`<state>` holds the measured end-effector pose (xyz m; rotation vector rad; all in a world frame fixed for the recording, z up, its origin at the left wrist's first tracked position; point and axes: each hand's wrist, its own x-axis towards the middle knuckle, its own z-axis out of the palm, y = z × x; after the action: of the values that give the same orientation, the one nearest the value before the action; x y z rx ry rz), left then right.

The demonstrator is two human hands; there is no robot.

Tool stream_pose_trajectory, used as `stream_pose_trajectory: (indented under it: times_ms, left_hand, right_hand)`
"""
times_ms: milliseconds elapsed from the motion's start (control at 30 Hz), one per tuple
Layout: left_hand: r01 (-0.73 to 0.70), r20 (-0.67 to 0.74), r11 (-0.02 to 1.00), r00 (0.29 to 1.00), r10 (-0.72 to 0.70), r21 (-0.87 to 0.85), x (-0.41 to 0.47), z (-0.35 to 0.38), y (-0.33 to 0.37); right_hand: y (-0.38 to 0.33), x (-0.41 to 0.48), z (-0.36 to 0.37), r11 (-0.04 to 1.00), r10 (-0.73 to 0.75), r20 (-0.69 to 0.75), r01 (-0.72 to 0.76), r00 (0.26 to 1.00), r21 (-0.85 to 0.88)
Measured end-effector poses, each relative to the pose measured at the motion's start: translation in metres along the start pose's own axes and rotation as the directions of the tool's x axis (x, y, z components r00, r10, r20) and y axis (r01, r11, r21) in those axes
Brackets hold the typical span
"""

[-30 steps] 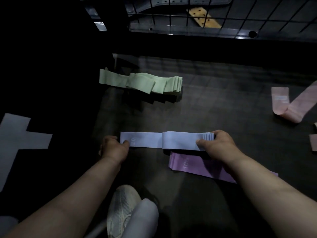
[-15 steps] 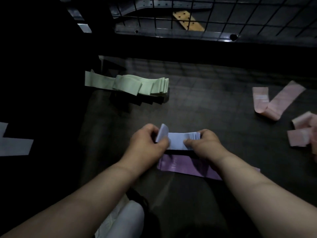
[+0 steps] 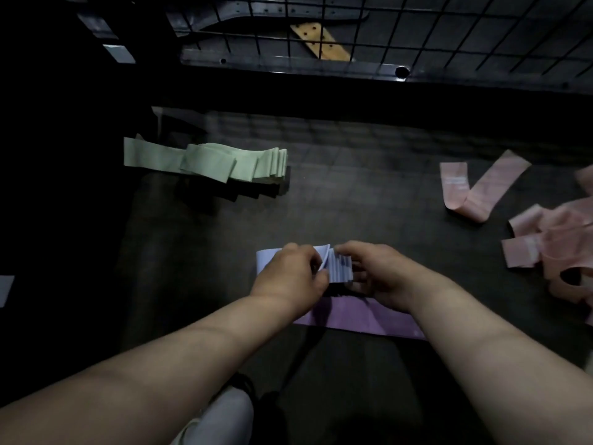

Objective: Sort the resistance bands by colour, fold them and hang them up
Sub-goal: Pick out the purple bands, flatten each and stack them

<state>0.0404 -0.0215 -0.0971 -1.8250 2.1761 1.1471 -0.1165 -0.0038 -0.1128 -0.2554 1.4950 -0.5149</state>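
A stack of pale blue bands lies on the dark floor in front of me, its layered ends fanned to the right. My left hand pinches the top band's folded-over end, and my right hand grips the stack's right side. Under my hands a purple band lies flat. Light green bands sit in a folded pile at the back left. Pink bands lie loose at the right, one bent into a V.
A black wire grid stands along the back, with a metal rail and a wooden strip behind it. My knee in white cloth shows at the bottom. White floor marks lie at the left.
My left hand carried the blue band's left end rightward, folding it over onto the stack beside my right hand. The view shifted, bringing more pink bands in at the right.
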Motion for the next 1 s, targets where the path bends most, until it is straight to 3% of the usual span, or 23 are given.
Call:
stream_pose_trajectory:
  times_ms: [200, 267, 333, 367, 433, 500, 567, 633, 700, 833, 1000]
  left_hand:
    - [-0.081, 0.077, 0.995, 0.993, 0.086, -0.063, -0.012, 0.001, -0.008]
    - [-0.083, 0.133, 0.987, 0.986, 0.101, -0.138, -0.011, -0.004, -0.013]
    - [-0.006, 0.043, 0.954, 0.999, 0.019, -0.3, -0.009, -0.011, -0.022]
    - [0.03, -0.088, 0.932, 0.994, -0.066, -0.36, -0.006, -0.014, -0.03]
    - [0.139, -0.267, 0.916, 0.931, -0.25, -0.375, -0.001, -0.018, -0.048]
    - [0.3, -0.107, 0.883, 0.927, -0.359, -0.362, 0.002, -0.02, -0.064]
    - [0.297, 0.116, 0.903, 0.955, -0.274, -0.309, 0.004, -0.02, -0.075]
    - [0.18, 0.203, 0.967, 0.969, -0.143, -0.179, 0.005, -0.022, -0.078]
    - [0.093, 0.197, 0.988, 0.978, -0.068, -0.12, 0.007, -0.025, -0.079]
    - [0.036, 0.15, 0.98, 0.989, -0.007, -0.196, 0.011, -0.022, -0.089]
    - [0.0, 0.116, 0.966, 0.993, 0.032, -0.259, 0.011, -0.018, -0.095]
  right_hand:
    - [0.007, 0.003, 0.01, 0.987, -0.082, 0.041, 0.087, 0.996, -0.135]
    - [0.014, 0.01, 0.018, 0.964, -0.115, -0.034, 0.104, 0.993, -0.245]
    - [0.021, 0.019, 0.019, 0.933, -0.157, -0.145, 0.098, 0.977, -0.347]
    - [0.023, 0.02, 0.02, 0.916, -0.183, -0.183, 0.1, 0.966, -0.389]
    - [0.024, 0.018, 0.021, 0.894, -0.223, -0.246, 0.097, 0.943, -0.437]
    - [0.023, 0.014, 0.024, 0.872, -0.236, -0.29, 0.07, 0.928, -0.485]
    - [0.023, 0.014, 0.028, 0.856, -0.231, -0.299, 0.047, 0.926, -0.516]
    - [0.021, 0.015, 0.032, 0.867, -0.195, -0.316, 0.012, 0.928, -0.499]
    - [0.018, 0.017, 0.034, 0.865, -0.153, -0.338, -0.04, 0.929, -0.5]
    - [0.013, 0.017, 0.034, 0.799, -0.165, -0.334, -0.073, 0.928, -0.596]
    - [0.017, 0.013, 0.027, 0.943, -0.117, -0.143, 0.065, 0.983, -0.327]
